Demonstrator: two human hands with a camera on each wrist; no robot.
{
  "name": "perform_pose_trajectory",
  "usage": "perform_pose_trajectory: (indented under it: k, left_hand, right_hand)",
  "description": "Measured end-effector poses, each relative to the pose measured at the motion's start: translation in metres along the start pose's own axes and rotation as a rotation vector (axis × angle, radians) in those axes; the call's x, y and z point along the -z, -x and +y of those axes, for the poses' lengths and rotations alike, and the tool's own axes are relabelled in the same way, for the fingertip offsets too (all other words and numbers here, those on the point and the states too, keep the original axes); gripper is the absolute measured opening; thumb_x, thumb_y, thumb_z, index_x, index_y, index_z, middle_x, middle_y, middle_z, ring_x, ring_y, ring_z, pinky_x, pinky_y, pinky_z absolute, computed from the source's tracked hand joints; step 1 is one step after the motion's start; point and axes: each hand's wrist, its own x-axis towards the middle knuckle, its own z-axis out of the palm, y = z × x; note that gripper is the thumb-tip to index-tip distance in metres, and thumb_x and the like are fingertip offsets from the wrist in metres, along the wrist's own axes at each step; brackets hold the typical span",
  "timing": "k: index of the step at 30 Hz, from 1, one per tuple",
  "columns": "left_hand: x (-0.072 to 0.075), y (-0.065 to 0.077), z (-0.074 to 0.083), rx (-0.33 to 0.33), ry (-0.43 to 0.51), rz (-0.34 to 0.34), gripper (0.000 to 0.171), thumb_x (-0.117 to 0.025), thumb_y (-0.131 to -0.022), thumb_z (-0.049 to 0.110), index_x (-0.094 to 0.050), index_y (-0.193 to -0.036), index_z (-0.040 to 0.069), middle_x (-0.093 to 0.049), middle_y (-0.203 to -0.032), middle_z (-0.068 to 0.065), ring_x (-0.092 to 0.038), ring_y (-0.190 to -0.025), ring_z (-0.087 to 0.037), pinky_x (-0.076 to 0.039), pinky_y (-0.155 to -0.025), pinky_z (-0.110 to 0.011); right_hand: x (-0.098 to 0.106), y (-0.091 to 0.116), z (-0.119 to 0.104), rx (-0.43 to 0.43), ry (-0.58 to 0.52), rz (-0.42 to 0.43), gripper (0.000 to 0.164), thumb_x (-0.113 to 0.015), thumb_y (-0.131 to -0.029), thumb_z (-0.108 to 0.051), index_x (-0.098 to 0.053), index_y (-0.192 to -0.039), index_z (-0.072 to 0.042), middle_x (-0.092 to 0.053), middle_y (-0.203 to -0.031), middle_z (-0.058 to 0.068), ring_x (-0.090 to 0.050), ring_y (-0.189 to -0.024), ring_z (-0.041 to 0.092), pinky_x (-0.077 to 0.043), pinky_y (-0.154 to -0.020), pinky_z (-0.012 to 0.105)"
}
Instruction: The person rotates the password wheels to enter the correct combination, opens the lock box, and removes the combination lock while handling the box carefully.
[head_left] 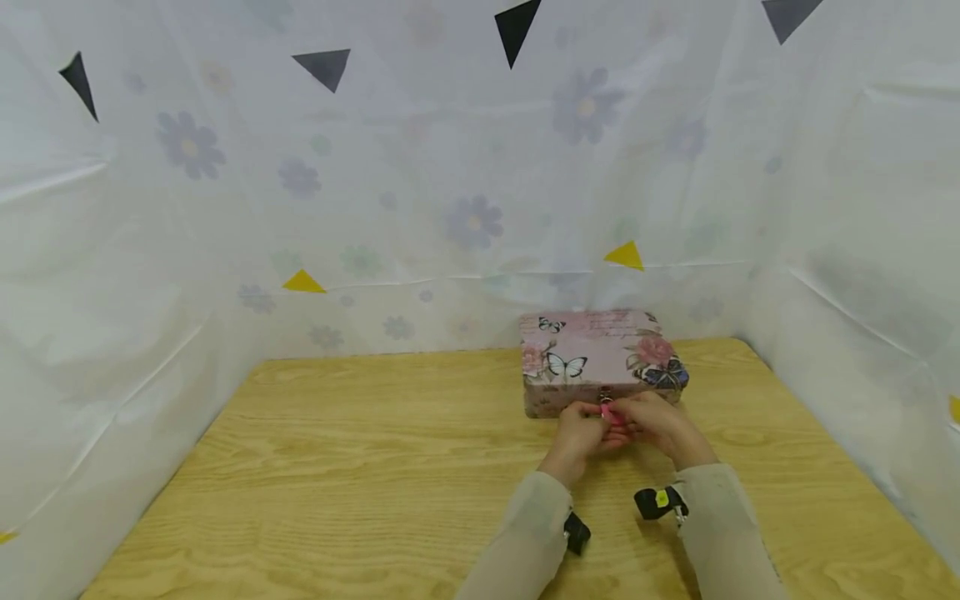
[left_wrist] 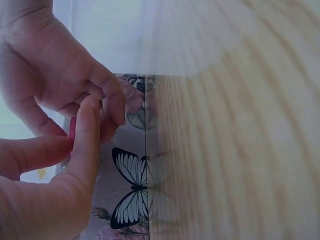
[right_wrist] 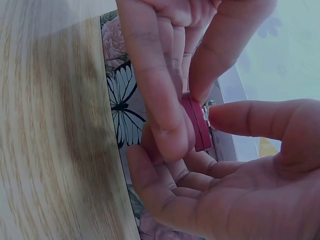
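Observation:
A pink tin box (head_left: 592, 354) with butterflies and roses on its lid stands at the back right of the table, lid down. At its front clasp (head_left: 605, 395) is a small pink padlock (right_wrist: 199, 122) with a silver metal fitting. My left hand (head_left: 579, 437) pinches the padlock's body between thumb and index finger. From the other side, my right hand (head_left: 663, 421) has its thumb tip on the silver fitting, with its fingers curled under the padlock. Partly hidden by fingers, the padlock appears as a thin red edge in the left wrist view.
The wooden table (head_left: 360, 450) has a light grain and rounded back corners. A white flowered curtain (head_left: 420, 183) surrounds it at the back and sides, close behind the box. Black straps (head_left: 660, 502) are at both wrists, beside the pale sleeves (head_left: 723, 525).

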Motion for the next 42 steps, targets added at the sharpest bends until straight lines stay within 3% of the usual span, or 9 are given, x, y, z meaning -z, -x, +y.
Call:
perform_pose_trajectory:
  k: [7,22,28,35,42]
  left_hand:
    - [0.0,0.001,0.0,-0.012,0.005,0.004,0.018,-0.055,-0.088,-0.011,-0.052,-0.105,-0.006,-0.063,-0.083,-0.018,-0.07,-0.076,-0.035,-0.059,-0.069,-0.038]
    - [-0.001,0.0,0.0,0.002,0.008,0.007,0.02,-0.055,-0.086,-0.013,-0.053,-0.104,-0.004,-0.063,-0.083,-0.017,-0.07,-0.075,-0.033,-0.059,-0.067,-0.036]
    - [0.0,-0.001,-0.001,0.003,0.004,0.007,0.02,-0.055,-0.086,-0.012,-0.053,-0.105,-0.004,-0.062,-0.085,-0.015,-0.07,-0.074,-0.031,-0.059,-0.066,-0.034]
    - [-0.002,-0.002,-0.002,-0.004,0.02,0.011,0.018,-0.057,-0.086,-0.011,-0.053,-0.103,-0.004,-0.064,-0.082,-0.017,-0.07,-0.073,-0.032,-0.059,-0.067,-0.035]
    - [-0.001,-0.002,-0.001,0.006,0.015,0.009,0.019,-0.057,-0.087,-0.01,-0.053,-0.104,-0.004,-0.066,-0.08,-0.019,-0.07,-0.077,-0.034,-0.059,-0.069,-0.037]
  right_hand:
    - [-0.001,-0.001,0.002,-0.009,-0.03,-0.006,0.026,-0.044,-0.097,-0.01,-0.058,-0.101,0.012,-0.061,-0.073,-0.002,-0.059,-0.066,0.009,-0.053,-0.062,0.024]
    - [0.001,0.0,0.0,0.02,-0.013,-0.024,0.03,-0.043,-0.096,-0.001,-0.05,-0.113,0.022,-0.06,-0.079,0.0,-0.056,-0.07,0.008,-0.051,-0.064,0.021]
    - [0.0,-0.001,0.0,0.018,-0.002,-0.015,0.027,-0.044,-0.097,-0.003,-0.052,-0.111,0.019,-0.057,-0.081,0.001,-0.054,-0.071,0.009,-0.05,-0.064,0.022]
    - [0.01,-0.009,0.011,0.066,-0.043,-0.085,0.025,-0.053,-0.093,-0.01,-0.06,-0.104,0.012,-0.06,-0.086,0.004,-0.058,-0.076,0.013,-0.052,-0.069,0.024]
    - [0.001,0.0,-0.002,0.002,0.0,-0.012,0.037,-0.044,-0.096,-0.002,-0.041,-0.123,0.023,-0.056,-0.089,0.005,-0.054,-0.074,0.01,-0.051,-0.068,0.024]
